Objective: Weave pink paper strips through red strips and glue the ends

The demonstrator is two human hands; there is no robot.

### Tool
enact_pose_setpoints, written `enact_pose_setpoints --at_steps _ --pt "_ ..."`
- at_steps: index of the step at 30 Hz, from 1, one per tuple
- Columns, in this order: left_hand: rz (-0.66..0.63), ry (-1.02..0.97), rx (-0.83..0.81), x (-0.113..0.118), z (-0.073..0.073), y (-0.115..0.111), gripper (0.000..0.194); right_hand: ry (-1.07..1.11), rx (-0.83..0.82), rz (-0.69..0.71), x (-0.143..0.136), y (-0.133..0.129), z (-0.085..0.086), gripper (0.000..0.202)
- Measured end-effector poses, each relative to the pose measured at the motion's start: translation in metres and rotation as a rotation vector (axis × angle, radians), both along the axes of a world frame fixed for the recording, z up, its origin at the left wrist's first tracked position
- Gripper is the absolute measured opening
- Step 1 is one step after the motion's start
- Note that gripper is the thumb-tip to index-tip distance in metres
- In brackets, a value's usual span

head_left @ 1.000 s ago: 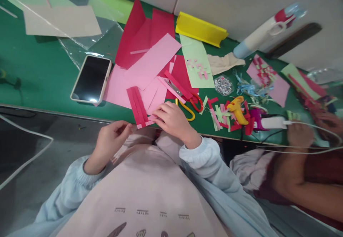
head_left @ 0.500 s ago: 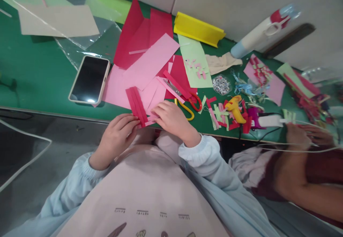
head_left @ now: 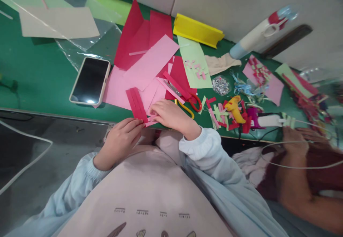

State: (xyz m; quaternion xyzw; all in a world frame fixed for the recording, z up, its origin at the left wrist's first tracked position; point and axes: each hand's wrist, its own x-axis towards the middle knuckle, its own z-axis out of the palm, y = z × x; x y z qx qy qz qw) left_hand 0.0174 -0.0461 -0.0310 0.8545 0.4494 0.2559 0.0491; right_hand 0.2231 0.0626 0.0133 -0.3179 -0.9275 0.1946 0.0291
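Note:
Dark pink paper strips [head_left: 136, 104], laid side by side, lie at the table's front edge. My left hand [head_left: 122, 140] is closed on their near end, its fingertips pressed over the paper. A light pink paper strip [head_left: 151, 122] runs crosswise at that end. My right hand [head_left: 171, 116] pinches this light strip between thumb and fingers. Just beyond my right hand lie scissors [head_left: 184, 95] with one red and one yellow handle, partly covered by paper strips. Light pink sheets [head_left: 150, 63] spread out under and behind the strips.
A phone [head_left: 90, 80] lies at the left. Right of the scissors are cut paper scraps [head_left: 221, 113], a yellow glue gun [head_left: 235, 109] and a box of small beads [head_left: 221, 84]. A white bottle [head_left: 257, 35] stands behind. At the far right another person's hands [head_left: 297, 140] hold green strips.
My left hand has shifted slightly right and its fingers now reach further over the strips' near end. My right hand has moved slightly left along the light pink strip.

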Motion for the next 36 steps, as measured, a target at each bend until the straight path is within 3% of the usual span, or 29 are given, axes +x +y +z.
enact_pose_setpoints --at_steps 5,10,13,20,24,31,36 --pt "0.024 -0.009 -0.029 0.002 0.004 -0.001 0.028 -0.043 -0.041 -0.019 -0.001 0.002 0.010 0.012" --pt "0.039 -0.042 -0.071 0.003 0.005 -0.001 0.031 -0.126 -0.100 -0.125 0.000 0.005 0.021 0.018" --pt "0.047 -0.018 -0.043 0.002 0.003 -0.003 0.030 -0.078 -0.221 -0.151 0.002 0.009 0.021 0.002" --pt "0.080 -0.066 -0.002 -0.005 -0.002 -0.006 0.030 0.108 -0.514 -0.168 0.009 0.019 0.013 0.028" --pt "0.051 -0.045 0.001 -0.008 -0.006 -0.005 0.031 0.207 -0.687 -0.174 0.009 0.018 0.011 0.030" --pt "0.075 0.004 0.088 -0.009 -0.007 -0.005 0.026 0.167 -0.647 -0.158 -0.006 0.014 0.017 0.023" --pt "0.085 0.002 0.114 -0.009 -0.004 -0.005 0.022 0.198 -0.696 -0.229 -0.013 0.010 0.017 0.023"
